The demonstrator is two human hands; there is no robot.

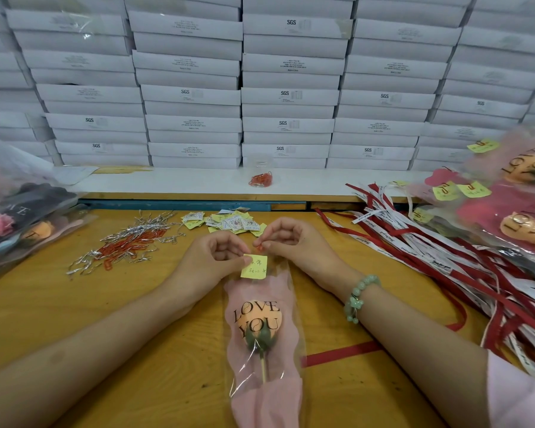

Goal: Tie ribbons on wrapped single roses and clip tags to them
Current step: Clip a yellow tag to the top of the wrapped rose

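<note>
The rose (pixel 259 319) lies on the table (pixel 121 319) between my forearms, stem toward me and the open top of its wrap (pixel 272 396) pointing away. My left hand (pixel 220 251) pinches the yellow tag (pixel 254 267) by its left edge, holding it against the top of the wrap. My right hand (pixel 286 239) pinches a small red clip (pixel 259 248) between thumb and forefinger, just above the tag's top edge. I judge the clear film to be slick and crackly and the pink paper soft, so both would slide or crease under a hard squeeze. The tag is thin paper and will bend. I should grip the layers flat near the rim, keep off the bloom, and hold the clip by its outer loop. The ribbons (pixel 414 242) lie in a heap to my right, and no ribbon is tied on this rose yet.
</note>
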